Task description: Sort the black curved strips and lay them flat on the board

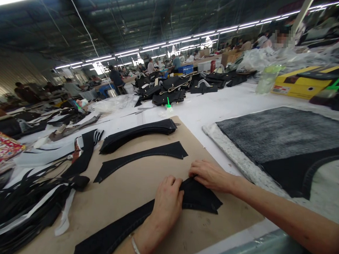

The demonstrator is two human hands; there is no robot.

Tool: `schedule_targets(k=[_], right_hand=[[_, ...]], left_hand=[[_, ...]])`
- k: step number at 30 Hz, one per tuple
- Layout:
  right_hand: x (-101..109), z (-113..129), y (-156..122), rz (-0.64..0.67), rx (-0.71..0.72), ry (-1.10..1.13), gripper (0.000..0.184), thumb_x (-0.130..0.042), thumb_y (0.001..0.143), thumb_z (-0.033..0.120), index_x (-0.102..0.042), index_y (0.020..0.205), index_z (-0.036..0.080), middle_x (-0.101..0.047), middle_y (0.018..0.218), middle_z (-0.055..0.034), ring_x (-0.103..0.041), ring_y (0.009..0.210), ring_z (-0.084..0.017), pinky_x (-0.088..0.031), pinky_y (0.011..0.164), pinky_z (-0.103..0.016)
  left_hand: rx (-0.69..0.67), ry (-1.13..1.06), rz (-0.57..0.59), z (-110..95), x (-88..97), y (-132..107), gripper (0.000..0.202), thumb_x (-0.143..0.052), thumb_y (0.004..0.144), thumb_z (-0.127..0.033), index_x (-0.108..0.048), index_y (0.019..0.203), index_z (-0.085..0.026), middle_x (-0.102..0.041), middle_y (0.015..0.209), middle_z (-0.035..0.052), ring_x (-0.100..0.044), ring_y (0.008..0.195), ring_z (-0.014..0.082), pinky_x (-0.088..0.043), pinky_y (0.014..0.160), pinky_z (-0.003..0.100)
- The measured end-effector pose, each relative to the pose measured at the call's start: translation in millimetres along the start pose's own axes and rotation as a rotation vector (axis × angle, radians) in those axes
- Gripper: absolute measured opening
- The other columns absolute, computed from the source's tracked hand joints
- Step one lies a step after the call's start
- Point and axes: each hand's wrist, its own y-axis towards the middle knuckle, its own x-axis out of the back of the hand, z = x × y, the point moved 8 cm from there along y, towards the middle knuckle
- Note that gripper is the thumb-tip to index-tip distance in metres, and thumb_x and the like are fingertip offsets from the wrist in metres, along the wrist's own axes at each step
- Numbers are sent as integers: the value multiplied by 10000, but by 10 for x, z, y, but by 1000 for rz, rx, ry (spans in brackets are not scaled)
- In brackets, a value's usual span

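Note:
A long curved black fabric piece (pixel 117 224) lies across the brown board (pixel 210 230) nearest me. My left hand (pixel 167 200) is closed over its upper edge near the middle, fingers curled and pressed together. Just to the right, my right hand (pixel 208 175) pinches the same edge, its fingertips partly hidden. A bangle circles my left wrist. Beyond my hands a single curved black piece (pixel 141 157) rests flat on the board. Farther back lies a stack of similar curved pieces (pixel 138 135).
Black and white strips (pixel 28 207) pile up at left. At right, a pale speckled slab (pixel 230 148) bears dark fabric (pixel 284 135). Behind stand a green-tipped glue bottle (pixel 169 105), black bags (pixel 171 84), a cup (pixel 267 79) and a yellow box (pixel 300 87). Other people work far off.

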Motion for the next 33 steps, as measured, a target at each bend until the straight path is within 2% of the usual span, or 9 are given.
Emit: schedule_targets(k=[5, 8, 12, 17, 20, 25, 28, 31, 33], right_hand=[[8, 8, 3, 26, -21, 59, 99, -588, 909, 249, -617, 897, 155, -613, 939, -16, -579, 931, -191, -461, 861, -410], [22, 29, -25, 36, -57, 148, 51, -563, 877, 139, -607, 895, 157, -609, 902, -11, -575, 893, -185, -453, 836, -386], [-16, 126, -155, 85, -153, 333, 319, -476, 737, -16, -605, 963, 168, -621, 816, -10, -577, 791, -171, -426, 726, -304], [-171, 453, -436, 222, -259, 649, 427, -487, 685, 31, -599, 1061, 198, -604, 767, 24, -560, 682, -129, -405, 573, -209], [-219, 616, -574, 214, -329, 757, 392, -469, 726, 68, -585, 1077, 196, -590, 808, 15, -548, 709, -126, -417, 593, -207], [-278, 787, -680, 179, -377, 805, 339, -465, 744, 87, -594, 1036, 201, -609, 838, 3, -548, 742, -139, -417, 628, -229], [-277, 818, -692, 153, -394, 773, 349, -463, 784, 96, -586, 1085, 221, -639, 871, 2, -566, 764, -145, -410, 663, -245], [-269, 829, -686, 145, -400, 732, 335, -478, 807, 109, -590, 1098, 230, -655, 881, 3, -581, 769, -151, -402, 671, -255], [-270, 821, -677, 138, -406, 704, 302, -494, 818, 129, -599, 1085, 225, -659, 868, 0, -585, 758, -157, -394, 662, -261]], left_hand=[[39, -37, 2, -6, -25, 47, 259, -541, 850, -142, -619, 1086, -217, -570, 1017, 41, -509, 1002, 199, -431, 922, 344], [42, -35, -1, 5, -34, -71, 296, -535, 844, -131, -599, 1118, -224, -564, 1038, 43, -497, 1014, 208, -422, 928, 358], [20, -35, 40, 15, -68, -338, 356, -497, 860, -128, -555, 1196, -232, -563, 1073, 50, -491, 1020, 223, -416, 930, 389], [-28, -112, 43, -25, 12, -602, 381, -479, 869, -113, -534, 1226, -234, -556, 1093, 57, -484, 1020, 234, -413, 930, 432], [-61, -220, -9, -137, 105, -727, 377, -540, 847, -123, -539, 1208, -234, -550, 1113, 57, -487, 1031, 231, -420, 930, 429], [-139, -351, -148, -372, 166, -973, 227, -478, 875, -104, -576, 1050, -209, -560, 1017, 52, -508, 934, 200, -454, 830, 370], [-86, -308, -174, -328, 121, -969, 318, -522, 841, -86, -562, 1125, -221, -553, 1099, 60, -488, 1007, 223, -430, 885, 410], [21, -302, -73, -182, 20, -834, 291, -582, 809, -93, -599, 1066, -229, -585, 1053, 36, -495, 1011, 226, -409, 899, 419], [31, -290, 4, -141, -36, -754, 201, -598, 805, -106, -629, 967, -221, -608, 953, 17, -516, 959, 218, -404, 871, 409]])
